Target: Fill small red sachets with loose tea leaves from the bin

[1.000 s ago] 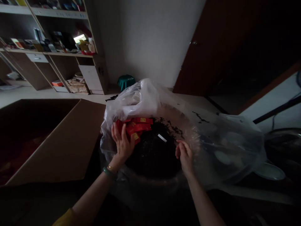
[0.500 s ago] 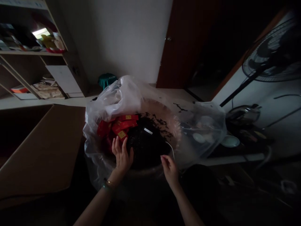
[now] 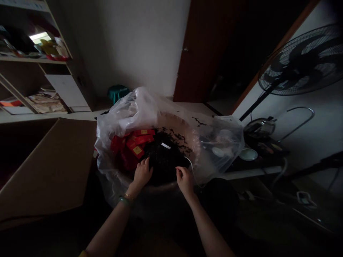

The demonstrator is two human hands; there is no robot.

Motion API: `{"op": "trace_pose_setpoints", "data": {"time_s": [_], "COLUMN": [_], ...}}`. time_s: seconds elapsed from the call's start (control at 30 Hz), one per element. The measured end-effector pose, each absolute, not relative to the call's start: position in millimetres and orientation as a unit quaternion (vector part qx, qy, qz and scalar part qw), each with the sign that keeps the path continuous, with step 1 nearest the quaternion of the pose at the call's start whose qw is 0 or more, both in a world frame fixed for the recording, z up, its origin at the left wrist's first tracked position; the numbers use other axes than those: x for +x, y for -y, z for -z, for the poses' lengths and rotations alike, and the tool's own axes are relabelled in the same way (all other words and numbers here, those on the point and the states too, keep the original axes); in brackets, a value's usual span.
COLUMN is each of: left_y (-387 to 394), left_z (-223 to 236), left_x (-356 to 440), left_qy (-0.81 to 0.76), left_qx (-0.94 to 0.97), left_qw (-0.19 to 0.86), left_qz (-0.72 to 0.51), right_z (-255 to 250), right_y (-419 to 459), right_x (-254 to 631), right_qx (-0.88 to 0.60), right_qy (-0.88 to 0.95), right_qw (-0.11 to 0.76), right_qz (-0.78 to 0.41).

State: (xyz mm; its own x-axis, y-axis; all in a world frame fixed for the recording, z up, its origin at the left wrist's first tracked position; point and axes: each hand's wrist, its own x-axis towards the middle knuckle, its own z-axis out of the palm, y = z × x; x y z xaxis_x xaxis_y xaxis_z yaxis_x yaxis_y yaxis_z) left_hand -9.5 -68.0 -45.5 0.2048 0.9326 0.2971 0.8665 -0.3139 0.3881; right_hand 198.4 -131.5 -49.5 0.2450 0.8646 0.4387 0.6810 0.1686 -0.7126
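Note:
A large round basket (image 3: 197, 151) lined with clear plastic holds a heap of dark, loose leaf-like bits (image 3: 164, 162). Several red packets (image 3: 135, 142) with yellow labels are piled at its left side. On the heap lies a small white strip (image 3: 165, 146). My left hand (image 3: 143, 174) is at the near edge of the heap, just below the packets, its fingers curled down and their tips partly hidden. Over the near right part, my right hand (image 3: 184, 180) is closed in a pinch; what it holds cannot be made out. A thin white cord (image 3: 192, 166) curves beside it.
An open cardboard box (image 3: 50, 160) stands at the left, with shelves (image 3: 57, 60) behind it. Clear plastic sheeting (image 3: 227, 135) spreads to the right, beside a bowl (image 3: 248, 154) and a kettle (image 3: 264, 126). A standing fan (image 3: 297, 67) is at the right, a door (image 3: 205, 46) behind.
My left hand has drawn its spread fingers in and moved slightly right, off the red packets. My right hand stays pinched. The view has turned somewhat to the right.

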Motion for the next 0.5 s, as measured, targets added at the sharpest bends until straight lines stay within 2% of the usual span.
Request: {"op": "trace_pose_setpoints", "data": {"time_s": [0.17,0.3,0.43,0.5], "left_y": [73.5,84.9,104.3,113.3], "left_z": [28.0,17.7,15.8,17.7], "left_x": [-15.5,-14.9,-6.1,-3.6], "left_qy": [-0.624,-0.595,-0.610,-0.618], "left_qx": [0.688,0.680,0.688,0.703], "left_qw": [0.057,0.021,-0.030,-0.020], "left_qz": [-0.367,-0.427,-0.393,-0.352], "right_z": [50.9,41.4,28.2,24.8], "right_y": [134.8,142.5,161.6,174.8], "right_x": [199.7,201.4,205.7,208.0], "right_qx": [-0.635,-0.667,-0.643,-0.642], "right_qy": [0.550,0.519,0.586,0.630], "right_qw": [0.522,0.508,0.488,0.436], "right_qz": [-0.145,-0.167,-0.066,-0.016]}}
